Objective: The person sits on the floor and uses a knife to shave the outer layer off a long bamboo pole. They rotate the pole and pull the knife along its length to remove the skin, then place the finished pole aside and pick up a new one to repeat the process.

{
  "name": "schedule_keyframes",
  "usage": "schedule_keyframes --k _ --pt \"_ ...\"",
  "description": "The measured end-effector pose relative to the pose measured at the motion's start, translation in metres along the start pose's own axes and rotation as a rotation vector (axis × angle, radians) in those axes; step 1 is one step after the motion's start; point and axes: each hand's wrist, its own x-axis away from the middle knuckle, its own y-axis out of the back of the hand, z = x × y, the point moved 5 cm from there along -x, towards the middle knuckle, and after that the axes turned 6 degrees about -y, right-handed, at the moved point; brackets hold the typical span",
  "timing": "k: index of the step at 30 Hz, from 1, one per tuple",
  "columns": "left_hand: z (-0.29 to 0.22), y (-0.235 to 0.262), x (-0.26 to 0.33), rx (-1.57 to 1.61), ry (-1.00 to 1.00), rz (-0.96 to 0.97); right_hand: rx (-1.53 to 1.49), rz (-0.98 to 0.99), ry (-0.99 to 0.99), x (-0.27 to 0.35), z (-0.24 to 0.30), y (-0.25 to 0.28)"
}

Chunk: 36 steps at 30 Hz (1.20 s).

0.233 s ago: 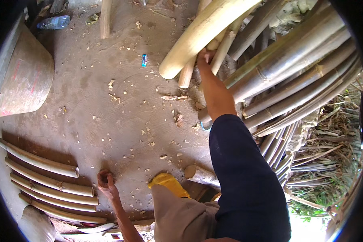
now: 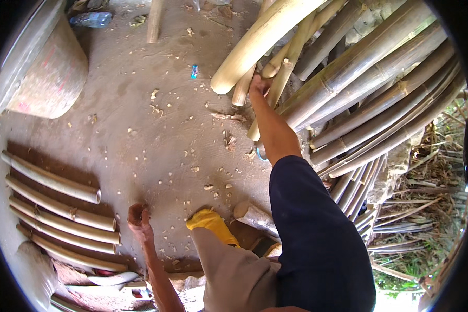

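Item: right hand (image 2: 259, 86), bare, reaching in among the poles toward the floor's far right corner. Fingers bent and partly hidden; it is against or just beside a thin pale pole (image 2: 281, 78), and from here I cannot tell whether it grips it.

Item: thin pale pole, smooth and round, lying aslant at the right side of the floor (image 2: 156, 135), partly behind the forearm.

Item: left hand (image 2: 139, 216), low over the near left part of the floor, fingers loosely curled, nothing seen in it.

Item: small blue packet (image 2: 194, 72), printed, glossy; its lettering too small to read.

Item: tub (image 2: 52, 78) at the far left edge, dull and greyish, wide-rimmed, sides tapering, with reddish marks that I cannot make out.

Item: clear plastic bottle (image 2: 91, 20), bluish, on its side beyond the tub.

Item: thick pale pole (image 2: 265, 47), smooth, blunt-ended, lying partly over a thinner one.

Lot: dark poles (image 2: 343, 88), ringed with joints, stacked along the right edge.

Lot: five bamboo lengths (image 2: 52, 177), hollow at the cut ends, side by side at the near left corner.

Item: short log (image 2: 255, 218), round-ended, near the dark blue sleeve (image 2: 317, 218).

Floor: brown, earthen-looking, strewn with pale chips.
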Motion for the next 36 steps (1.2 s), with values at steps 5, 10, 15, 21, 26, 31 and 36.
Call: schedule_keyframes --k 5,10,15,21,26,31,36 --pt "-0.016 0.011 0.030 0.063 -0.023 -0.018 0.071 0.050 -0.009 -0.025 -0.068 -0.024" --pt "-0.033 0.035 0.066 0.013 -0.038 -0.042 0.040 0.045 0.003 -0.042 -0.097 -0.018" --pt "-0.036 0.047 0.103 -0.055 0.011 -0.091 -0.124 0.318 -0.205 0.002 -0.094 -0.007" --pt "-0.030 0.041 0.128 -0.076 -0.009 -0.061 -0.259 0.429 -0.325 0.031 -0.107 0.014" --pt "-0.034 0.022 0.130 0.016 0.003 -0.032 -0.282 0.560 -0.457 0.051 -0.123 0.049" --pt "-0.045 0.003 0.137 -0.009 -0.031 0.005 -0.306 0.714 -0.704 0.180 -0.055 0.122" --pt "-0.064 -0.033 0.135 0.024 -0.037 0.058 -0.073 0.776 -0.799 0.224 -0.041 0.177"
